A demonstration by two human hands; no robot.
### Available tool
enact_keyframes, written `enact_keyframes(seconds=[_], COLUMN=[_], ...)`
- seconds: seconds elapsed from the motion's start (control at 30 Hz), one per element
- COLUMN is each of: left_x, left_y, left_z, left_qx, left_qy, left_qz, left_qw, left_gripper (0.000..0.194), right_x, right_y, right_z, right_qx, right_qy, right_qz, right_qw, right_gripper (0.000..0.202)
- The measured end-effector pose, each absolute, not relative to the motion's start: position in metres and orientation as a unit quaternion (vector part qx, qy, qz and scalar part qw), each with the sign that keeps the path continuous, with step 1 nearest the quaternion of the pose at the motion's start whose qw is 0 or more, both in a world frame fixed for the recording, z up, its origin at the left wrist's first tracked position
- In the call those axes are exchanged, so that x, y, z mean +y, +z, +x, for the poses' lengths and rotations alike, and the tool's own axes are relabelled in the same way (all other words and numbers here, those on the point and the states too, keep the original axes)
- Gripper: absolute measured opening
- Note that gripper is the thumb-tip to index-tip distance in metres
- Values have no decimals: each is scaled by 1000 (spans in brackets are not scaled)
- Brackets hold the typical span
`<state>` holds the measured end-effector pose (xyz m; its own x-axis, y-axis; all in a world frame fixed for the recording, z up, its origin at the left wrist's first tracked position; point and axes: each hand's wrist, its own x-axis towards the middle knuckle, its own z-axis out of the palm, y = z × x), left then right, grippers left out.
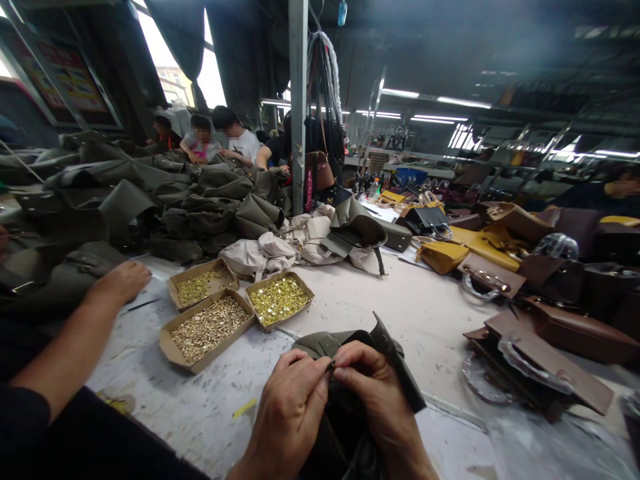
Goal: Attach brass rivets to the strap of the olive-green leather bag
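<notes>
Both of my hands work at a dark olive-green bag (345, 433) at the table's near edge. My left hand (295, 400) pinches at the bag, thumb and forefinger meeting near its upper edge. Facing it, my right hand (373, 383) is closed too, fingertips almost touching the left ones. A tiny dark piece shows between the fingertips, too small to name. A stiff flap (397, 363) of the bag stands up behind my right hand. Beyond my hands lie cardboard trays of small gold-coloured metal pieces: one tray (167, 343) in front, another (311, 300) to its right, a third (173, 287) behind.
A co-worker's arm (75, 353) reaches in from the left beside a heap of olive bags (195, 213). Pale folded bags (260, 257) lie behind the trays. Brown handbags (545, 360) and yellow ones (480, 247) crowd the right side. A metal post (299, 113) rises behind the table.
</notes>
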<state>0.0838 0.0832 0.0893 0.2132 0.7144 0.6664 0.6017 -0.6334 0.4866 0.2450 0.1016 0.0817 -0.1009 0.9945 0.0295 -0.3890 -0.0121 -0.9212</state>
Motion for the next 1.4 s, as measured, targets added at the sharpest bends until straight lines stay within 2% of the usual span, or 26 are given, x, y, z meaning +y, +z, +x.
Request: enact_keyframes(seconds=[0.27,0.37,0.5,0.6,0.7,0.8,0.87,1.03,1.17,1.23,1.3,1.4], left_x=[84,84,80,75,74,81,89,107,114,118,124,139], left_y=[81,83,89,92,90,87,87,101,113,116,116,113], left_z=[84,84,82,76,67,62,61,65,84,96,102,98], left_qx=[395,385,379,393,451,517,538,496,454,443,436,454], left_qy=[456,450,439,455,506,520,478,322,175,133,122,165], left_qz=[797,805,810,784,692,620,638,775,861,878,882,857], left_qw=[27,28,85,155,247,280,274,223,148,123,130,182], left_gripper=[23,24,26,22,25,30,28,58,68,65,54,33], right_x=[100,98,94,89,83,76,71,65,63,61,59,60], right_y=[83,81,84,90,95,99,102,112,114,112,108,105], right_z=[243,244,248,254,262,268,269,265,261,261,262,269], right_qx=[-422,-439,-506,-520,-533,-545,-564,-624,-633,-635,-632,-623], right_qy=[591,552,518,518,546,605,631,631,642,650,659,638], right_qz=[-386,-418,-401,-390,-371,-327,-293,-235,-210,-210,-223,-291], right_qw=[569,573,561,556,528,480,445,396,379,361,342,347], right_gripper=[14,23,10,10,8,9,11,10,10,11,13,15])
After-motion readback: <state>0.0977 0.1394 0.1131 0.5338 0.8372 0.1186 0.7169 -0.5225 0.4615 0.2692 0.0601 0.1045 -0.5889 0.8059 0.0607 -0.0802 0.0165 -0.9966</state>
